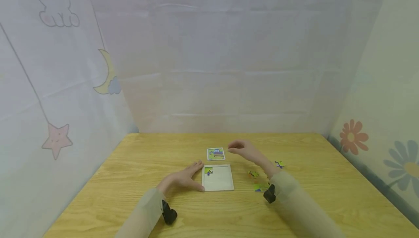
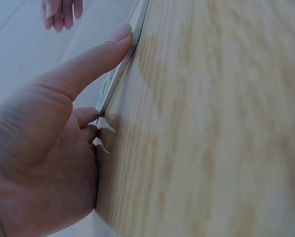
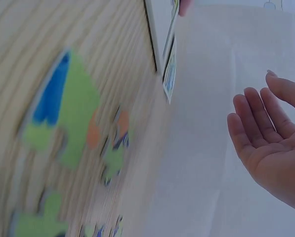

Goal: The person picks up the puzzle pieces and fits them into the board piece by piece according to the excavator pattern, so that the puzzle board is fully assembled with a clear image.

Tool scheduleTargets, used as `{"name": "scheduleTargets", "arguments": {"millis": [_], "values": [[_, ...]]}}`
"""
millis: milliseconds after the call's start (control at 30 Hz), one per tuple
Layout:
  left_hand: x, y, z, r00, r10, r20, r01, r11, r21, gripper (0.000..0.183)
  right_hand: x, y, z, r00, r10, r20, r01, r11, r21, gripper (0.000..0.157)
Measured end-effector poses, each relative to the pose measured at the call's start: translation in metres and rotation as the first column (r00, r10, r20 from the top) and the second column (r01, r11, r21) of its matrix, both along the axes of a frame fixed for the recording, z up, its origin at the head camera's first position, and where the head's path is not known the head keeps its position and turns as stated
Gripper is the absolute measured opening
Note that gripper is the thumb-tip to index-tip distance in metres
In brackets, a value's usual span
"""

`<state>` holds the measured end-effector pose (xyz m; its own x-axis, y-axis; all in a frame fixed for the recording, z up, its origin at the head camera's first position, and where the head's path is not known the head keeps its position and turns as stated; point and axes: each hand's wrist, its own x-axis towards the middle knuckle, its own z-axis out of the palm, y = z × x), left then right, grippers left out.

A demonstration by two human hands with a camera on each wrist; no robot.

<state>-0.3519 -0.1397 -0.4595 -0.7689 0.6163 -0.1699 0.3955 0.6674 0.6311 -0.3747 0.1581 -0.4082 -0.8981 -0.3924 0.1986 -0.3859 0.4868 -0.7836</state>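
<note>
A square white puzzle tray point(image 1: 220, 180) lies on the table, with one green puzzle piece point(image 1: 208, 171) in its far left corner. My left hand point(image 1: 184, 178) rests beside the tray's left side, thumb at the near corner and fingers near the far one. The left wrist view shows the thumb point(image 2: 115, 42) against the tray's edge. Raised over the table right of a small picture card point(image 1: 215, 154), my right hand point(image 1: 247, 152) holds nothing. Its fingers point(image 3: 256, 121) are loosely bent, with the thumb apart, in the right wrist view.
Several loose puzzle pieces lie on the right, among them a green and orange one point(image 1: 253, 174), a green and blue one point(image 3: 80, 98) and a farther one point(image 1: 279, 164). Pale printed cloth point(image 1: 229, 85) hangs behind the wooden table point(image 1: 157, 147) and at both sides.
</note>
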Motion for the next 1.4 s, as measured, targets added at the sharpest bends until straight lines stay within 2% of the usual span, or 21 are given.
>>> {"name": "scheduleTargets", "arguments": {"millis": [333,700,1133,1400], "values": [[-0.001,-0.001,0.002,1.000,0.018,-0.014,-0.018,1.000,-0.010,0.100,0.001,0.043,-0.001,0.993,-0.070,-0.095,0.074,0.996,0.041,0.028],[-0.002,0.000,0.002,0.999,0.009,-0.050,-0.010,1.000,-0.028,0.097,0.004,0.080,-0.005,0.985,-0.143,-0.097,0.153,0.983,0.104,0.028],[0.000,0.004,0.003,0.996,-0.024,-0.087,0.020,0.999,-0.039,0.096,0.005,0.111,-0.016,0.984,-0.158,-0.087,0.171,0.970,0.172,0.028],[0.004,0.002,0.002,0.997,-0.001,-0.083,-0.004,0.998,-0.057,0.100,0.004,0.126,-0.024,0.993,-0.110,-0.036,0.115,0.974,0.196,0.032]]}}
